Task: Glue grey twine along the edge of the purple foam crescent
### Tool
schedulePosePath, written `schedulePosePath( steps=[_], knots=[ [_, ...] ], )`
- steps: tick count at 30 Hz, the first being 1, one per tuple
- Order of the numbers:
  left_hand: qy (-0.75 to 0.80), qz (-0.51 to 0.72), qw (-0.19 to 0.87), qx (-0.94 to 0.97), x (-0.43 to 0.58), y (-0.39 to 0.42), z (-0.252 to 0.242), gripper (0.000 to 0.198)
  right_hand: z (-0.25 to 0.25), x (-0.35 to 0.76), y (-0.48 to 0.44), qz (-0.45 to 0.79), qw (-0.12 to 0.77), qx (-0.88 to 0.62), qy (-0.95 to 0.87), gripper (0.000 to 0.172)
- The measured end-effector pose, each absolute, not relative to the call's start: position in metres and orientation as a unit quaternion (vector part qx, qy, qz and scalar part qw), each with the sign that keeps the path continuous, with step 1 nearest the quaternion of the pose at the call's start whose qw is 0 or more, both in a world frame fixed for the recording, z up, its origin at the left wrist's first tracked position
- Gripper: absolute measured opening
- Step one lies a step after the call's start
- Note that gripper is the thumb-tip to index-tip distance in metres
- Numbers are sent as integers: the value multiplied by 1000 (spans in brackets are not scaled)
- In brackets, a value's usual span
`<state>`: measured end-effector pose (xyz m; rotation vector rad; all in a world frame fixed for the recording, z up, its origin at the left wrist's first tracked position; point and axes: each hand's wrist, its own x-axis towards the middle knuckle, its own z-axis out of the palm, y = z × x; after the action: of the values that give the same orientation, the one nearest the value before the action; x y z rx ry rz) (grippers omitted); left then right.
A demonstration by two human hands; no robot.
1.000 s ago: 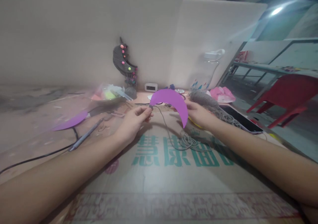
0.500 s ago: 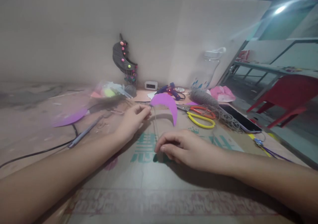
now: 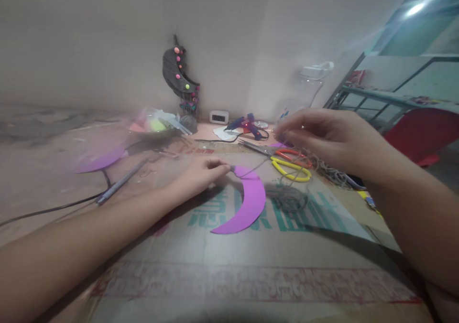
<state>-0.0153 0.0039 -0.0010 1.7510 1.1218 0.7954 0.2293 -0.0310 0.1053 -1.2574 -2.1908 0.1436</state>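
Fingers of the left hand [image 3: 206,175] pinch a flat purple crescent [image 3: 256,201] by its upper tip

Thumb and forefinger close on the end where dark grey yarn [image 3: 233,168] is wound; the rest of the crescent hangs over a pale printed board with green characters [image 3: 161,258], its lower point toward the wearer. Opposite, the right hand [image 3: 333,136] is raised, fingers bent and their tips near the thumb; blur hides whether they grip the strand that trails from the crescent toward that side.

Just beyond the crescent lie metal scissors with orange and yellow handles [image 3: 267,153], and below the handles a loose coil of grey yarn [image 3: 292,199] sits on the board. The right hand and wrist block part of a clear bottle with a white lid [image 3: 311,86] and a grey yarn tangle [image 3: 333,171], while the forearm partly covers a red plastic chair [image 3: 423,132].

Farther back are a blue glue gun [image 3: 247,122], a small white digital clock [image 3: 219,117] and, against the wall, a grey crescent ornament with coloured balls [image 3: 172,74]. Left of the left hand lies a slim grey pen [image 3: 122,182], well apart from the crescent.
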Motion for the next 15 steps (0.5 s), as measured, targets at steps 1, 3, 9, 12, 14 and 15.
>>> schedulePosePath(
  steps=[1,3,9,12,14,15],
  knots=[
    [451,307,441,713,-15,3,-1,31,101,233,-21,18,308,-492,-814,17],
    [450,290,439,721,-14,3,-1,32,92,244,-1,-43,303,-533,-789,19],
    [435,279,433,739,-14,2,-6,32,88,264,25,-70,256,-549,-793,17],
    [432,275,432,742,-14,3,-7,33,88,242,3,9,246,-558,-793,22],
    [428,275,434,743,-14,3,-7,34,82,222,-14,116,209,-529,-814,34],
    [426,277,432,745,-14,3,-7,35,77,214,-21,171,180,-506,-826,44]
  ],
)
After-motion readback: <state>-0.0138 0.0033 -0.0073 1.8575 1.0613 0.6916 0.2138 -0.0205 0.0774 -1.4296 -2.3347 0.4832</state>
